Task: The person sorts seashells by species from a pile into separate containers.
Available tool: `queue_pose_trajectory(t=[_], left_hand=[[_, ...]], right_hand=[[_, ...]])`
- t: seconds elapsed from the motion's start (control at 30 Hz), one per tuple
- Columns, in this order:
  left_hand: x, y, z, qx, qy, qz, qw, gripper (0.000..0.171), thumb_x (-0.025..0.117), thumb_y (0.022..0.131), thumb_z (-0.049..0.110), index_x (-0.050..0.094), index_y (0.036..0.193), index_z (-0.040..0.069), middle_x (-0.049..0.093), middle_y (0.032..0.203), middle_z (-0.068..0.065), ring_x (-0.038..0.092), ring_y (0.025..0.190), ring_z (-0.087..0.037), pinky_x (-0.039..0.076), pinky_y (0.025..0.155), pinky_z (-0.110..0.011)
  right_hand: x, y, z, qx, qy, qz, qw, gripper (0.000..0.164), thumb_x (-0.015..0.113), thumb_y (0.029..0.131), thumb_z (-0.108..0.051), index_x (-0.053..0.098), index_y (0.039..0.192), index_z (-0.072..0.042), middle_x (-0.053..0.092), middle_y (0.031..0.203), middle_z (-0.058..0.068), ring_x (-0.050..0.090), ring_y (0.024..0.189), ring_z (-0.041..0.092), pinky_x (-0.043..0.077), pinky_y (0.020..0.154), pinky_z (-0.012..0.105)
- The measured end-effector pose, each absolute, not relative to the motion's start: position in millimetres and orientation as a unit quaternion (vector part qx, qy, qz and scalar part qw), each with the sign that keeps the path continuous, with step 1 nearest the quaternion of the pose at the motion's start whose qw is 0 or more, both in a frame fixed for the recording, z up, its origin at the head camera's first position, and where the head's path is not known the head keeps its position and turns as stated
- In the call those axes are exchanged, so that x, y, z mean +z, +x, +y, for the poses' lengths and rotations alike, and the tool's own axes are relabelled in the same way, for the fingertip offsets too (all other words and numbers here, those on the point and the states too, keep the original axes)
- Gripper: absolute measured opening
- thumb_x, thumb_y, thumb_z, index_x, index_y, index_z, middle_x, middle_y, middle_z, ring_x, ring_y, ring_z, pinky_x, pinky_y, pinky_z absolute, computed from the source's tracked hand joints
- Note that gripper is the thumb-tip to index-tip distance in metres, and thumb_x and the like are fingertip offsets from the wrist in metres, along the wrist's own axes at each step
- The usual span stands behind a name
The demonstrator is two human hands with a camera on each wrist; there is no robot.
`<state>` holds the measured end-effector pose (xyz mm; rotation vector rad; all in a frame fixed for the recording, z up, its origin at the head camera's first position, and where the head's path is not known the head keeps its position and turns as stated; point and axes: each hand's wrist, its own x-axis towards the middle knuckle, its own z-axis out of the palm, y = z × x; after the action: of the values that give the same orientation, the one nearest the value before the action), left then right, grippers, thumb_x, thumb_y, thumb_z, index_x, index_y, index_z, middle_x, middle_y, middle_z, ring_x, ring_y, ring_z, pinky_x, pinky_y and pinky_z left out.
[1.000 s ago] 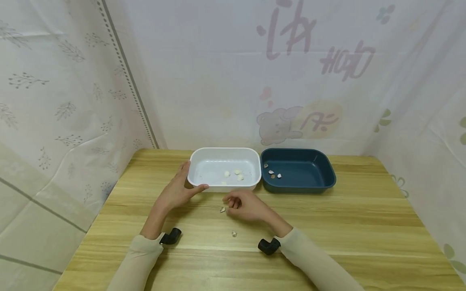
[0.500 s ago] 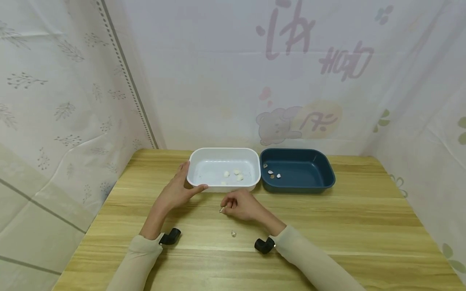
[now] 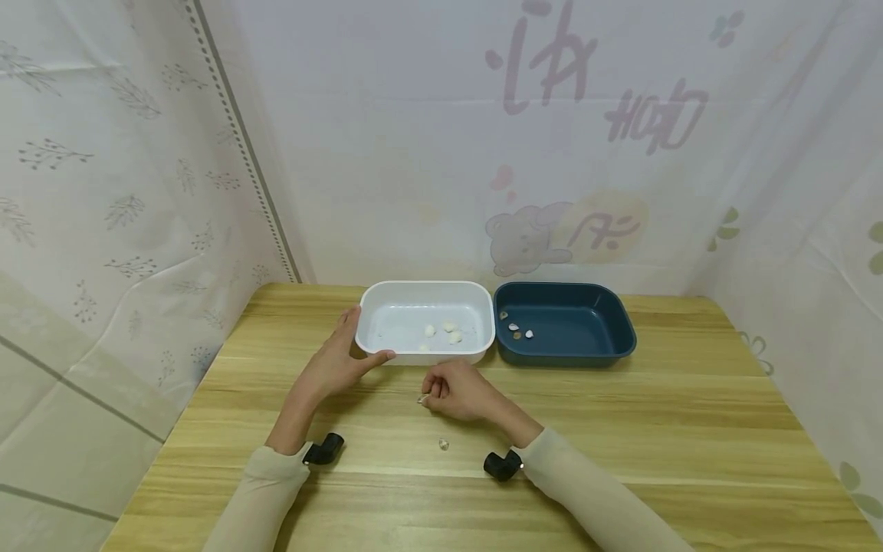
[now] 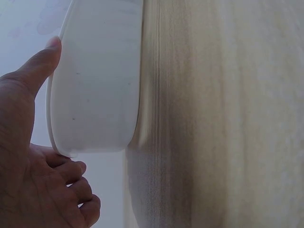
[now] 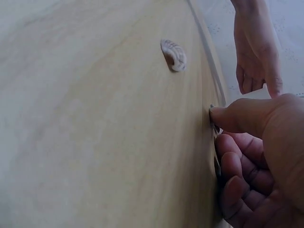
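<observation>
My left hand (image 3: 334,366) holds the near left corner of the white basin (image 3: 407,313), thumb along the front rim and fingers at the left side. In the left wrist view its thumb (image 4: 47,57) lies on the rim, the other fingers bent by the corner. My right hand (image 3: 461,391) pinches a small seashell (image 3: 420,399) between thumb and forefinger, low over the table in front of the basin. That shell is mostly hidden by the fingertips. Another seashell (image 5: 174,56), pale with brown markings, lies on the table nearer the person.
A dark blue basin (image 3: 572,318) stands against the white one on its right, with several small shells at its left end. Several pale rounded pieces (image 3: 450,327) lie in the white basin. The wooden table (image 3: 690,429) ends at a patterned curtain behind.
My right hand has shifted slightly left and its fingers have closed on the seashell that lay on the table in front of them. The left hand has stayed in place.
</observation>
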<state>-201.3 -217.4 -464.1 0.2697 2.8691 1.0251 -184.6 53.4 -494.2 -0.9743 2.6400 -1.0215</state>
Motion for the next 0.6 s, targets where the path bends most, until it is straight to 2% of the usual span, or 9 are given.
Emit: queue_pose_trajectory(t=[0.6], left_hand=[[-463,-201,-217,0.332,0.080,0.939,0.045,0.125,0.064,0.082,0.081,-0.007,0.166,0.022,0.002,0.172,-0.021,0.012,0.157,-0.047,0.023,0.119,-0.071]], right_hand=[[-488,-170,77,-0.401,-0.311,0.857,0.084,0.005,0.077,0.091,-0.019,0.072,0.091,-0.020,0.062,0.077,-0.010,0.058,0.072,0.003,0.052,0.066,0.020]])
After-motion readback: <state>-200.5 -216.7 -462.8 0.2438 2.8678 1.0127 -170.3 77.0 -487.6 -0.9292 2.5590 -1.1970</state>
